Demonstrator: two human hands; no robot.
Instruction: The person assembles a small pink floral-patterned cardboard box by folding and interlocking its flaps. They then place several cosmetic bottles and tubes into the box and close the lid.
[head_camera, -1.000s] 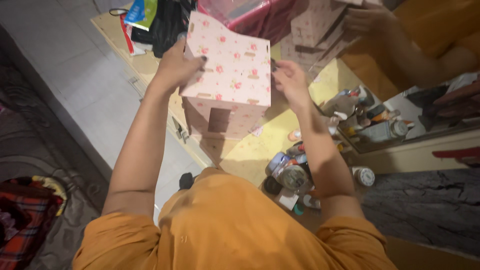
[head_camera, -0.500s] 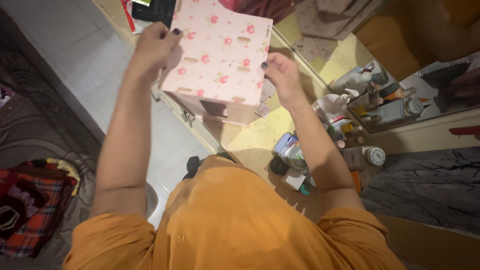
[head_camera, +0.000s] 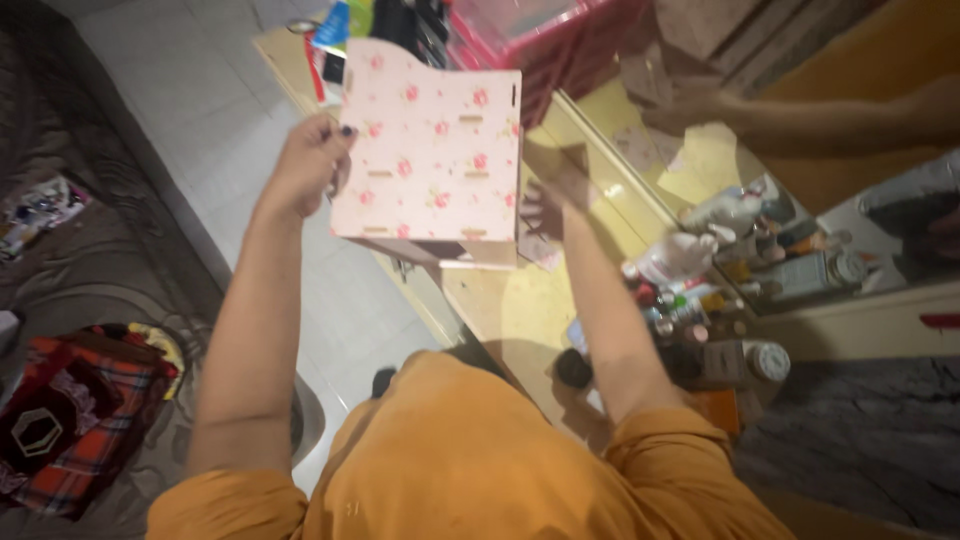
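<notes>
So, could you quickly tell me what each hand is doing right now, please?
Left hand: closed on the left edge of the floral box.
Right hand: at the box's right side, mostly hidden in shadow; grip cannot be told.

The box looked like thin board, matt, covered in pink paper printed with small roses, and cut with narrow slots. Its lower edges showed bare pale wood or fibreboard. The counter was smooth yellowish laminate with a soft sheen. Along its right edge the mirror was glossy glass in a cream frame. The bottles near that edge seemed smooth plastic, some white, some with shiny caps. At the far corner the bin was translucent pink plastic. The floor was pale, slightly glossy tile. The sleeves were matt orange cloth, and the blanket was woven plaid.
</notes>
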